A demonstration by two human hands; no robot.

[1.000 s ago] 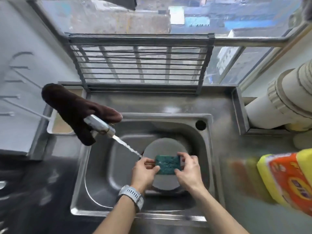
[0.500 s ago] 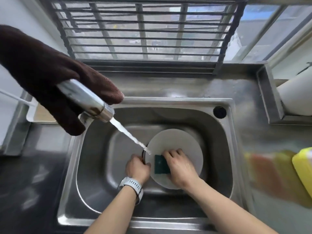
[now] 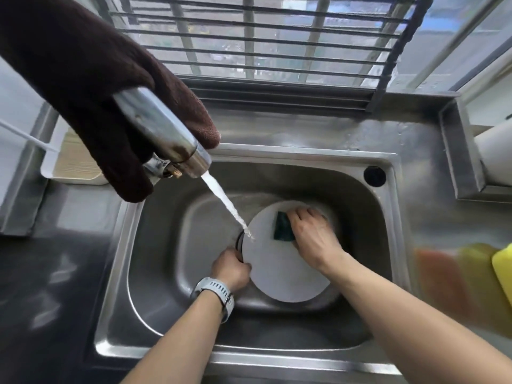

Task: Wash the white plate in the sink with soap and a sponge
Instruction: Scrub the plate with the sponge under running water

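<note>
Two bare forearms reach in from the near edge over the steel sink (image 3: 385, 245), which sits in a steel counter (image 3: 432, 212) under a window. The left hand (image 3: 231, 268), a pale watch (image 3: 214, 293) on its wrist, is clenched on the plate's left rim. The plate (image 3: 279, 275) is white and round, lying in the basin on the right part of the floor, tilted a little toward the camera. The right hand (image 3: 313, 234) presses a green sponge (image 3: 283, 227) flat against the plate's upper part, fingers curled over it.

A stream of water (image 3: 225, 202) falls slantwise from the tap (image 3: 163, 134) and strikes the plate's left edge, just above the left hand. A dark brown cloth (image 3: 72, 65) hangs over the tap and hides most of the upper left. Behind it, a white tray (image 3: 55, 167) rests on the counter.

At the right, a blurred yellow and orange pack (image 3: 501, 273) stands on the counter. The overflow hole (image 3: 374, 176) sits in the far right corner of the basin. Beyond, a dark wire rack (image 3: 249, 51) leans before the window.
</note>
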